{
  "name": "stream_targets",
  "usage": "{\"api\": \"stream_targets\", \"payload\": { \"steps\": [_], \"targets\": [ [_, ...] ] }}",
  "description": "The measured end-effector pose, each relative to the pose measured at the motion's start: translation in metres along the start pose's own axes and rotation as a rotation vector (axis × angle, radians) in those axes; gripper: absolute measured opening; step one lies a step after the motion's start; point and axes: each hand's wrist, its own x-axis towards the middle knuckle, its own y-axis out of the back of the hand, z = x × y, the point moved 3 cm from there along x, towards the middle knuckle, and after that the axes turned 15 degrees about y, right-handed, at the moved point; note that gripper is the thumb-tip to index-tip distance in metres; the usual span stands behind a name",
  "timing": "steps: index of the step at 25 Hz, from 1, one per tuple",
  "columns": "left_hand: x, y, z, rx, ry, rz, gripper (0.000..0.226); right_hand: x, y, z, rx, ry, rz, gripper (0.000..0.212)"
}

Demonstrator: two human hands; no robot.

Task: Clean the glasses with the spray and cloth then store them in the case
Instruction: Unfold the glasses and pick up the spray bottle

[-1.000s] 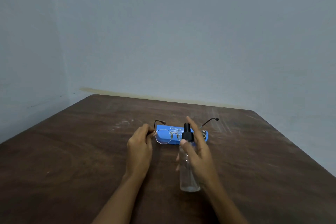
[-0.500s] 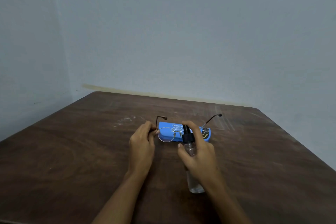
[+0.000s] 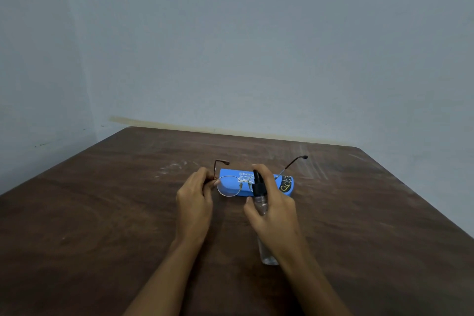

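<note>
Thin metal-framed glasses (image 3: pixel 229 185) hang above the table with both temples unfolded and pointing away from me. My left hand (image 3: pixel 195 197) pinches them at the left hinge. My right hand (image 3: pixel 275 209) grips a clear spray bottle (image 3: pixel 261 206) with a black nozzle, tilted forward toward the lenses, index finger resting on top of the nozzle. A closed blue glasses case (image 3: pixel 286 185) with white print lies on the table just behind the glasses. No cloth is visible.
The dark brown wooden table (image 3: pixel 102 213) fills the lower view, its far edge near a pale blue wall (image 3: pixel 230 46). The table's right edge runs diagonally at the right.
My right hand tipped the bottle forward and raised its nozzle close to the lenses; the index finger, raised a second ago, now rests on the nozzle. The left hand barely moved.
</note>
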Motion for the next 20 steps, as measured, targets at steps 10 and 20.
{"api": "stream_targets", "payload": {
  "steps": [10, 20],
  "targets": [
    [0.003, 0.005, -0.003, 0.003, 0.039, 0.063, 0.018, -0.003, 0.027, 0.014, -0.076, -0.137, 0.08, 0.055],
    [0.003, 0.006, 0.0, 0.011, 0.031, 0.065, 0.016, -0.003, 0.026, 0.014, -0.034, -0.117, 0.076, 0.048]
  ]
}}
